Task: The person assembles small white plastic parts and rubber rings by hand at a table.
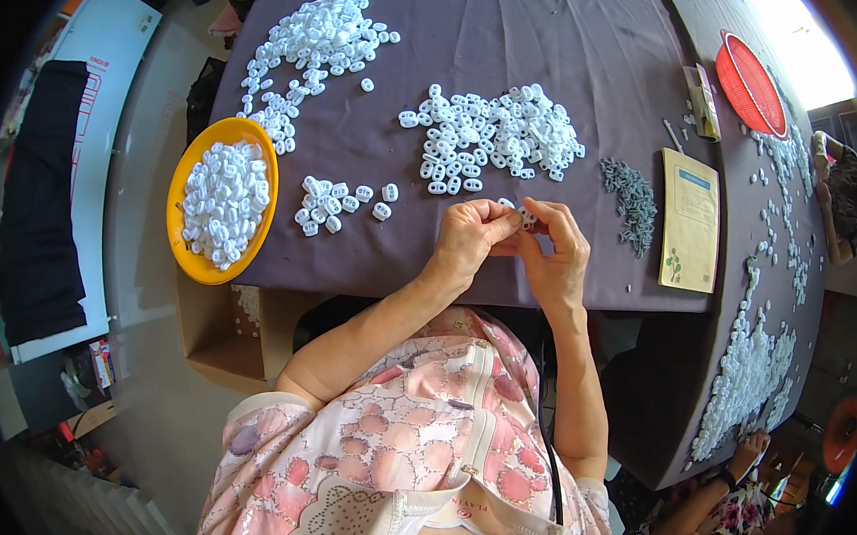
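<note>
Piece (527, 216), small and white, is sitting pinched between your left hand (469, 233) and right hand (557, 247), which are meeting over the worktop (376, 257). It is likely feeling light, hard, slippery; you should be holding its outer sides. Grey pieces (633, 206) are lying rightward.

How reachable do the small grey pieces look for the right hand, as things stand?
Probably yes: the small grey pieces lie to the right of the right hand, with only bare tablecloth between. But it seems occupied, holding a white piece together with the left hand.
</note>
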Demonstrator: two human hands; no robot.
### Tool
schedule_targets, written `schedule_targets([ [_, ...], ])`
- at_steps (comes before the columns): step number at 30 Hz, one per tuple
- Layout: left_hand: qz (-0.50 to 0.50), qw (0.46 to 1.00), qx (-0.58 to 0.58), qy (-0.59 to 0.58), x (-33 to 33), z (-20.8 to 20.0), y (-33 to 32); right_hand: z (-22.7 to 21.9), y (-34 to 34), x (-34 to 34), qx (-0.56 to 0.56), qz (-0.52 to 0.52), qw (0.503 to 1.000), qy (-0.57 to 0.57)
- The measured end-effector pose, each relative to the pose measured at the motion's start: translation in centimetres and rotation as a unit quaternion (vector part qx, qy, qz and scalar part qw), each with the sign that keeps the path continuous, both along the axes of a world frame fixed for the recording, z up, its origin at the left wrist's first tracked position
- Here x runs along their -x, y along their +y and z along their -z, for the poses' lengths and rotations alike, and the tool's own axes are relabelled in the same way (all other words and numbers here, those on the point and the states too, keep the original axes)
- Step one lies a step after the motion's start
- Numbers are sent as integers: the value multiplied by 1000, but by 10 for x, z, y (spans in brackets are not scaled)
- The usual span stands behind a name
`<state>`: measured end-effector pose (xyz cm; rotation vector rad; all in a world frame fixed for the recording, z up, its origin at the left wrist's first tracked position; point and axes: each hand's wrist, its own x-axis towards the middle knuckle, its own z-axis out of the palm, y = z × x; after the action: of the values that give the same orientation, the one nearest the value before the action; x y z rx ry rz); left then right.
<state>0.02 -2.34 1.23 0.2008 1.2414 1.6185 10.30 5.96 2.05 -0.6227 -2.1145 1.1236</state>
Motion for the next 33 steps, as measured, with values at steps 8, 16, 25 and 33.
schedule_targets([
  [8, -14, 998, -15, 61, -5, 3, 1, -1, -4, 4, -10, 1, 1000, -12],
  [16, -45, 998, 6, 32, -6, 8, -2, 11, -6, 1, -17, 18, 999, -42],
  [25, -47, 999, -10, -13, -6, 2, -3, 13, -4, 1, 40, 9, 999, -16],
  [33, -3, 1000, -9, 27, -1, 0, 0, 9, -4, 0, 40, -7, 999, -22],
])
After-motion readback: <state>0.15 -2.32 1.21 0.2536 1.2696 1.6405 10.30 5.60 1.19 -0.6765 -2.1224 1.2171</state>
